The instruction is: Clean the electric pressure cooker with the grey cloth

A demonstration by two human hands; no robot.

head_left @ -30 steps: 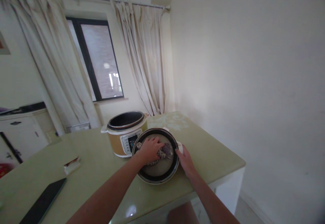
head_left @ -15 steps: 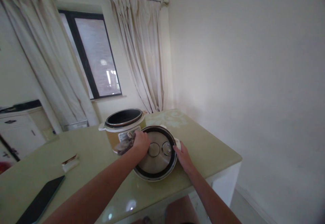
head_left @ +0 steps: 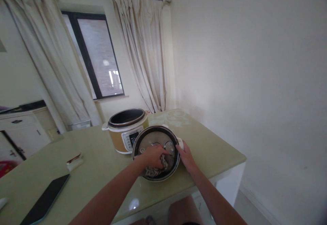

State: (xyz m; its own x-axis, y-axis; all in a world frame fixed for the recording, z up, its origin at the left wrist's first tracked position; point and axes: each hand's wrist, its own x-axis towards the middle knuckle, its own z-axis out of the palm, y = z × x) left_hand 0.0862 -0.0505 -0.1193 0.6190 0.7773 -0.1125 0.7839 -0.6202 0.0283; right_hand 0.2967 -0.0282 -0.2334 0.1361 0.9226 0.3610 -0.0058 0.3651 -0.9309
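Note:
The lid (head_left: 146,142) of an electric pressure cooker is tilted up on the table, its metal underside and black seal facing me. My right hand (head_left: 186,155) grips the white handle (head_left: 180,143) at the lid's right edge. With my left hand (head_left: 155,156) I press a patterned cloth (head_left: 156,171) against the lower part of the underside, fingers closed on it. Behind the lid stands the pressure cooker (head_left: 117,139), uncovered, with a dark inner pot (head_left: 127,116) and a control panel on its front.
A dark tablet-like slab (head_left: 46,200) lies on the green tabletop (head_left: 102,170) at the left, near a small white packet (head_left: 74,162). The table's right corner (head_left: 242,158) is close to the wall. Curtains (head_left: 143,48) hang by a window behind.
My left hand has moved with the cloth from the lid's left rim, in front of the cooker, to the lower middle of the underside. My right hand keeps its hold.

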